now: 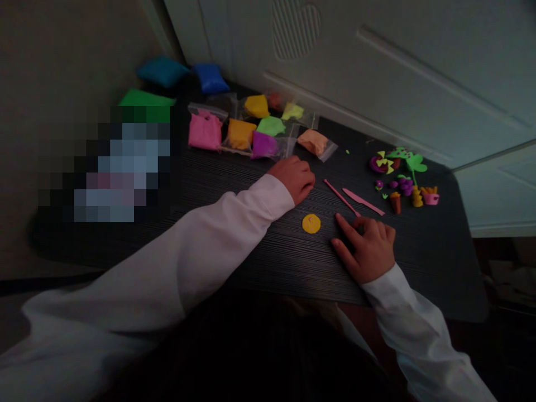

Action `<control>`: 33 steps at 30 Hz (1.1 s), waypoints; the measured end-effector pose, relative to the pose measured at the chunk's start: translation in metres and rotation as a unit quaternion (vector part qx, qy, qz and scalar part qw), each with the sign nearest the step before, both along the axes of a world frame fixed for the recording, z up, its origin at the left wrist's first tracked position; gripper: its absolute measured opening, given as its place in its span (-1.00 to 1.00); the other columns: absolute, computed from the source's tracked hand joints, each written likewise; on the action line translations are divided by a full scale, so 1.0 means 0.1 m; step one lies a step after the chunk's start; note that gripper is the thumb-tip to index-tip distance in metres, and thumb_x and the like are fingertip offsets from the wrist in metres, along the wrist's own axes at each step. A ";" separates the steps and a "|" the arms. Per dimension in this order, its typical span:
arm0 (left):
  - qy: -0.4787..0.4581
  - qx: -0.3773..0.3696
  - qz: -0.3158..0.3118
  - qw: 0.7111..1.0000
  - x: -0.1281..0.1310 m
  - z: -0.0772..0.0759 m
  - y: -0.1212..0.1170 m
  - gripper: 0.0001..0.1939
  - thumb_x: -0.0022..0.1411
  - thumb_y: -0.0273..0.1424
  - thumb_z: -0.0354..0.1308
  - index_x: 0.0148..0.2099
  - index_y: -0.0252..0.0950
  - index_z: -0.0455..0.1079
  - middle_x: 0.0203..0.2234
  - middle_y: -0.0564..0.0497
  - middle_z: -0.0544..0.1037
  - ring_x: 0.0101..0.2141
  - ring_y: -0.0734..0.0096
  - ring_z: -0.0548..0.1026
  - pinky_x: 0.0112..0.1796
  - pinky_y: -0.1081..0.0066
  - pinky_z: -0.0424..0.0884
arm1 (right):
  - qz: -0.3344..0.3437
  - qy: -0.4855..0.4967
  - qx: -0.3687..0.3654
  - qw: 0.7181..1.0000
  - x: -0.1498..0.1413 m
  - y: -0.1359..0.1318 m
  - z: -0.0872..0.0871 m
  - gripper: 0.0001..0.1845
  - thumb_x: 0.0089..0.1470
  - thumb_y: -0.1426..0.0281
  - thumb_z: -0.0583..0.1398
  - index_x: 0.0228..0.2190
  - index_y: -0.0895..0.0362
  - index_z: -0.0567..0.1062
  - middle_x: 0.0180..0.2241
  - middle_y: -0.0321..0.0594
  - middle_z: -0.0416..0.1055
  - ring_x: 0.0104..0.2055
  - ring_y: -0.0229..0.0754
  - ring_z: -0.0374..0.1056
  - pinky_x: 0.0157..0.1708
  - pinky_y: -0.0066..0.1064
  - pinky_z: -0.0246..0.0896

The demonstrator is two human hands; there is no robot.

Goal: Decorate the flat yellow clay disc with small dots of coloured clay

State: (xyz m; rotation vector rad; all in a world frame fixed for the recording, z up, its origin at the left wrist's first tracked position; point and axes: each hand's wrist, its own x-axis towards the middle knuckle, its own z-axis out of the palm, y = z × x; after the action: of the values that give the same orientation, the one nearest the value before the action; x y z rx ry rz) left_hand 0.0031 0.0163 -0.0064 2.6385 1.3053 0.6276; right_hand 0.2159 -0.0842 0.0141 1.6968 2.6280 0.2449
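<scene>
My left hand (pixel 293 178) rests on the dark table with its fingers curled together, below the bags of clay. Whatever its fingertips may hold is hidden. My right hand (pixel 371 248) lies to the right, its thumb and index finger stretched apart and the others bent, with nothing visible between them. Between the hands sits a flat yellow clay disc (pixel 311 224) bearing a small pinkish mark. A thin pink modelling stick (pixel 340 195) ends close to my right index finger. Beside it lies a pink plastic clay knife (pixel 362 201).
Bagged clay, including a pink block (pixel 205 131), an orange block (pixel 240 134), a purple piece (pixel 264 144) and a peach piece (pixel 313 142), lines the back. Small clay models (pixel 404 186) stand at the right. Blue packets (pixel 210 78) lie back left; a pixelated patch hides the left side.
</scene>
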 end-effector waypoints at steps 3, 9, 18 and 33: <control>-0.006 -0.004 -0.003 1.000 -0.01 0.01 -0.01 -0.76 0.10 -0.34 -0.06 -0.33 -0.33 0.39 -0.38 -0.02 0.39 -0.30 0.41 0.24 -0.23 0.37 0.19 | 0.025 0.009 -0.006 1.000 0.00 0.00 0.00 -0.47 -0.06 0.06 -0.01 -0.02 -0.08 0.21 -0.27 -0.18 0.17 -0.24 -0.13 0.06 -0.19 -0.17 -0.15; -0.009 0.002 -0.008 1.000 -0.01 0.01 -0.01 -0.76 0.11 -0.34 -0.07 -0.32 -0.33 0.38 -0.38 -0.04 0.39 -0.30 0.39 0.25 -0.22 0.37 0.19 | 0.013 0.017 -0.001 1.000 0.00 0.00 0.00 -0.48 -0.03 0.11 -0.01 -0.02 -0.02 0.22 -0.27 -0.16 0.19 -0.25 -0.12 0.06 -0.19 -0.18 -0.16; 0.002 0.007 -0.006 1.000 -0.01 0.00 0.00 -0.76 0.11 -0.35 -0.09 -0.34 -0.30 0.38 -0.40 -0.02 0.40 -0.30 0.39 0.29 -0.24 0.37 0.21 | 0.016 0.034 -0.020 0.999 0.00 0.01 -0.02 -0.46 -0.04 0.11 0.00 -0.01 0.02 0.21 -0.28 -0.16 0.23 -0.24 -0.13 0.10 -0.18 -0.17 -0.12; -0.003 0.010 -0.015 1.000 -0.05 -0.08 0.01 -0.80 0.11 -0.38 -0.07 -0.34 -0.27 0.38 -0.40 -0.03 0.43 -0.29 0.40 0.32 -0.24 0.33 0.25 | -0.070 0.204 0.088 0.972 0.14 0.14 -0.14 -0.72 -0.03 0.29 0.05 -0.27 0.07 0.43 -0.39 -0.21 0.30 -0.33 -0.23 0.24 -0.34 -0.34 0.05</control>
State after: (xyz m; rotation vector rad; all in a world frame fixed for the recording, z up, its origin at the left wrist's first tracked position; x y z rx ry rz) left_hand -0.0023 0.0178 -0.0141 2.6654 1.2607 0.6475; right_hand 0.2298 -0.0705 -0.0002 2.1936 2.8102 0.1437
